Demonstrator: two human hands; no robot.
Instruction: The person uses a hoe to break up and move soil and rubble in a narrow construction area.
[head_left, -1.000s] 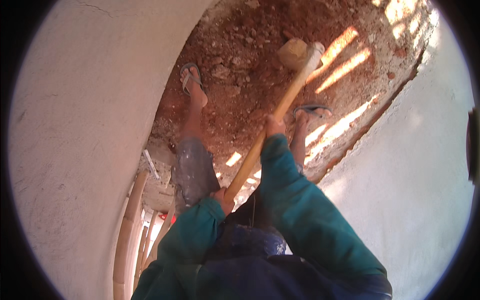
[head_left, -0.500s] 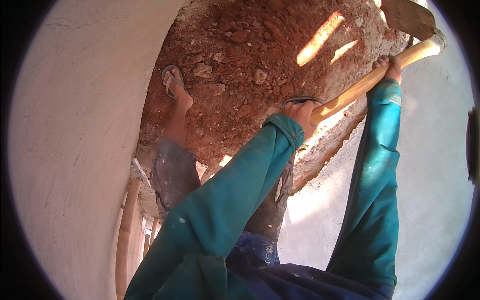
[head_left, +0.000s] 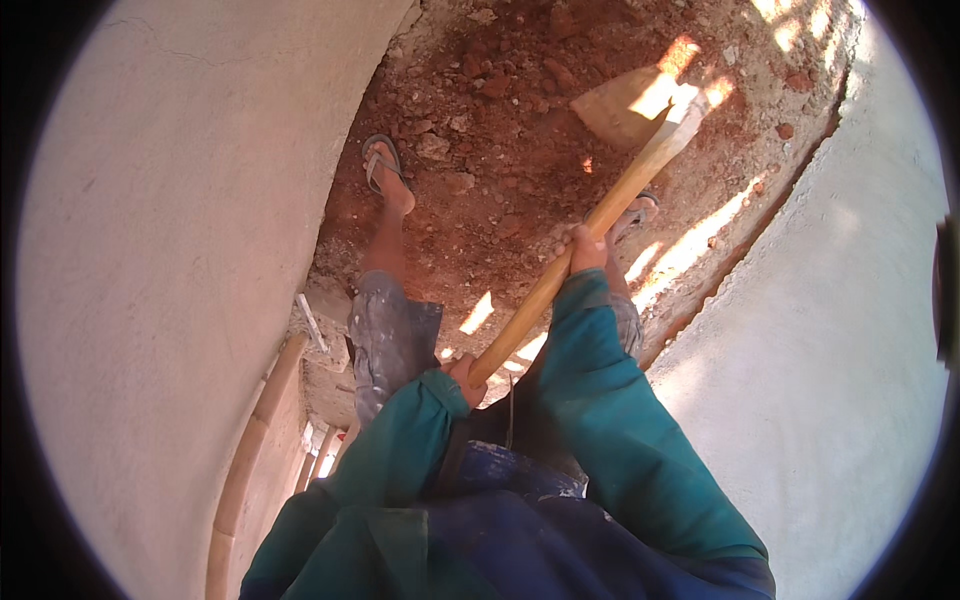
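Both my hands are closed round the pale wooden handle of a hoe (head_left: 625, 187). My left hand (head_left: 466, 381) grips the near end, close to my waist. Further up the shaft, about midway, sits my right hand (head_left: 585, 250). The wide flat metal blade (head_left: 615, 108) is at the far end, over reddish broken soil (head_left: 500, 110); whether its edge touches the ground I cannot tell. Sunlight falls across the blade and the head of the handle. Green sleeves cover both my forearms.
My sandalled left foot (head_left: 385, 168) stands on the soil; my right foot (head_left: 635, 212) is partly behind the handle. Pale plastered walls rise on the left (head_left: 190, 200) and right (head_left: 840, 350). Bamboo poles (head_left: 245, 470) lean at the lower left. Stones lie among the soil.
The hoe has swung from the upper right down and left, its blade now over the soil between the walls. My hands have come nearer my body, still on the handle.
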